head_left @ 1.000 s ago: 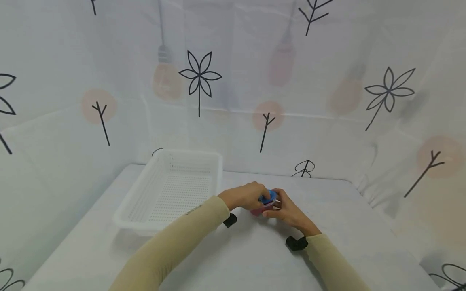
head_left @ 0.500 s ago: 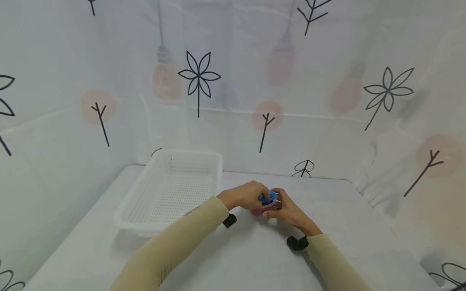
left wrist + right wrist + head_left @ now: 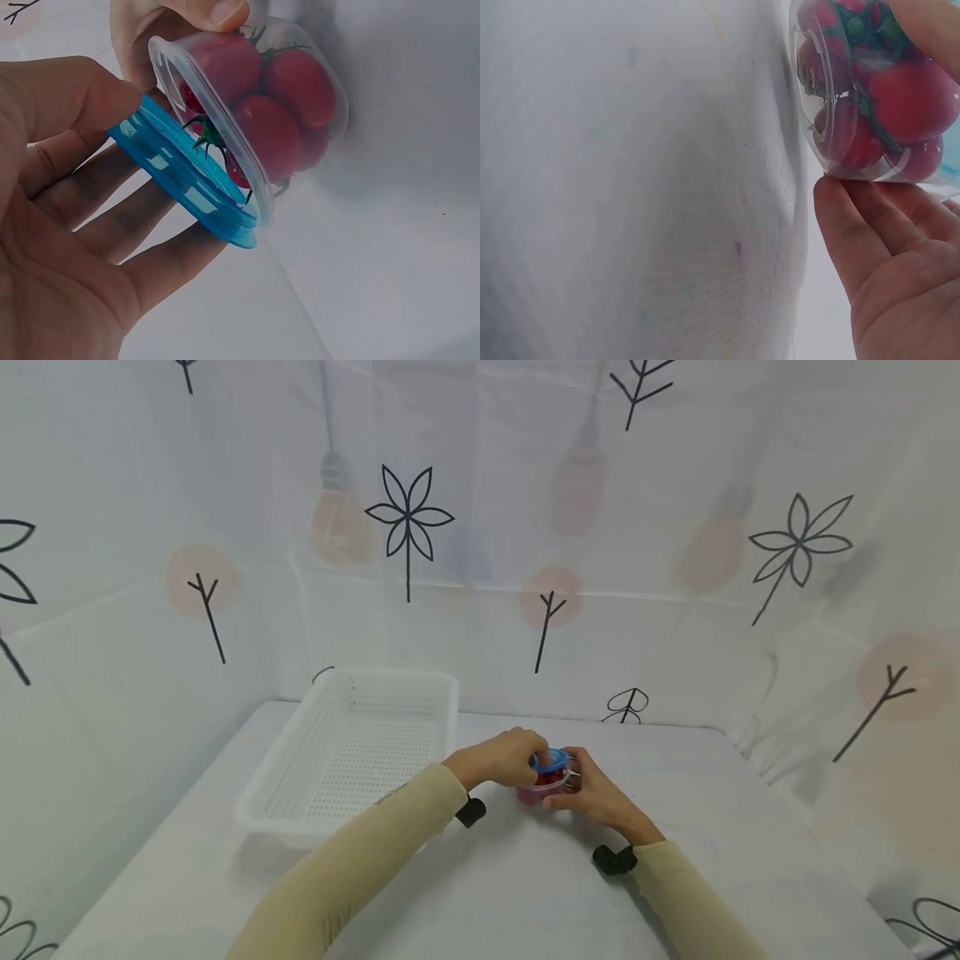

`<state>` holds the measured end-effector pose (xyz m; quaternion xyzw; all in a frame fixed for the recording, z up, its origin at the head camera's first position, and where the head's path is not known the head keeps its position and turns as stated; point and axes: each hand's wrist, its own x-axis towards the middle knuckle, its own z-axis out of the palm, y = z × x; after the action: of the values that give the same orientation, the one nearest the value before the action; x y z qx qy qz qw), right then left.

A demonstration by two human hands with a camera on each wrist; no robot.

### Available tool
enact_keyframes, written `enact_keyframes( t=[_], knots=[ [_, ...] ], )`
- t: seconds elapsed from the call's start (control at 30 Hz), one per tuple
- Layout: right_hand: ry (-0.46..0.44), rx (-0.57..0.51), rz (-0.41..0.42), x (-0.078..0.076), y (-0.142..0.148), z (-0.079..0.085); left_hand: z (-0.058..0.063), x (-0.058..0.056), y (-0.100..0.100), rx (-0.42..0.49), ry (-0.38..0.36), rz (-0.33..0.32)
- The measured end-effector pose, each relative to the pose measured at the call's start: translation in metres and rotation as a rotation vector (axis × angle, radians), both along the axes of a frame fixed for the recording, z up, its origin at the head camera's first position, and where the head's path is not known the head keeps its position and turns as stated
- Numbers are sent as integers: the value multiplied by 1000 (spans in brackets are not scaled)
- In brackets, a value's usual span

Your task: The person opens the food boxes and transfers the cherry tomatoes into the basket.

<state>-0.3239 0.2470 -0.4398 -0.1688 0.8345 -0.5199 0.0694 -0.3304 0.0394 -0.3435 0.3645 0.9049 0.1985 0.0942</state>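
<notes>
A clear plastic tub (image 3: 534, 796) filled with red tomatoes (image 3: 268, 136) with green stems stands on the white table in the head view. My right hand (image 3: 598, 799) holds it from the right, thumb on one side and fingers on the other. My left hand (image 3: 508, 757) pinches the blue lid (image 3: 180, 172) by its edges, thumb against one side and fingers along the other. The lid is tilted and partly raised over the tub's mouth, and tomatoes show through the gap. In the right wrist view the tub (image 3: 832, 142) rests against the fingers, the lid mostly hidden.
A white perforated plastic basket (image 3: 258, 802) sits to the left on the table, close to my left forearm. The white table (image 3: 480, 902) reaches back to a patterned white cloth backdrop (image 3: 480, 635). Dark cameras are strapped on both wrists.
The left hand has risen slightly with the blue lid, opening a gap above the tub where red tomatoes now show. The right hand and tub stay nearly still.
</notes>
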Motion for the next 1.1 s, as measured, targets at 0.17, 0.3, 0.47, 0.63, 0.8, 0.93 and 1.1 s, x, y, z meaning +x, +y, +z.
enact_keyframes(
  t=[0.17,0.3,0.47,0.63,0.8,0.93,1.1],
  knots=[
    [8,-5,3,-1,0,0,2,-1,0,-8,9,19],
    [18,17,0,0,0,1,4,-2,0,-20,6,32],
    [19,43,-16,1,0,0,3,-2,-1,-22,7,35],
    [8,57,-27,1,0,0,2,-3,-2,-10,1,43],
    [-20,69,-52,2,-2,1,1,-5,-4,-6,15,60],
    [-31,79,-66,2,-2,1,2,-5,-6,17,11,62],
    [-31,89,-74,2,-2,0,5,-5,-7,77,-14,48]
  ],
)
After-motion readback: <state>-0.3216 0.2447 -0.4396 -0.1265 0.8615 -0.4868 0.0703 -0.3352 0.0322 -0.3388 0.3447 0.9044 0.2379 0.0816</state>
